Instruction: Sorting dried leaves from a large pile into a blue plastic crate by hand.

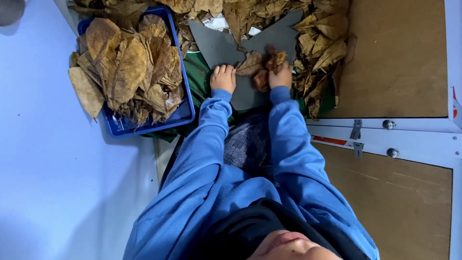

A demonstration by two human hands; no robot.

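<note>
The person sat bent over a dark grey board (250, 45) that lay across the lap, and everything else was placed around it. The left hand (223, 78) pressed flat on the board's near left edge, fingers curled down and holding nothing, only pinning the board and the edge of a dry brown leaf (250, 64) that lay on the board's middle. The right hand (281, 77) rested at the board's near right side, closed around a crumpled bunch of brown leaves (269, 65) that stuck up above the knuckles.

Left of the board stood a blue plastic tray (185, 113) heaped with flattened leaves (127, 67). Beyond the board and to its right lay a loose pile of curled leaves (322, 43) over a green cloth (196, 77).

To my eye, the work called for a steady left hand, so the board would not slide, and a light right grip, since leaves this dry would likely crack if squeezed. Spreading one leaf at a time from the bunch seemed safer than forcing the whole wad flat.
</note>
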